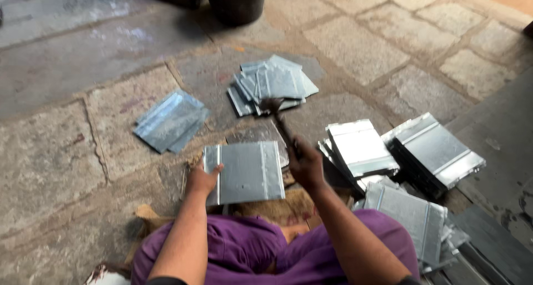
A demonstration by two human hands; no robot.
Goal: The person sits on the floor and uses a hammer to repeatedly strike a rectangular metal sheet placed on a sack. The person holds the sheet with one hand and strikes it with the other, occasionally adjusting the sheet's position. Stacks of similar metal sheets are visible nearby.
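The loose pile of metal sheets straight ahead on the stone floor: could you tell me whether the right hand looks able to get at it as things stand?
Probably not freely. The right hand is closed around a hammer, so it has no spare grip. Nothing lies between it and the pile of sheets, though.

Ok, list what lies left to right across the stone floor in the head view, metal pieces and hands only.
Loose pile of metal sheets → left hand → the ribbed sheet it steadies → right hand gripping a hammer → shiny sheet stack → rightmost dark-edged stack.
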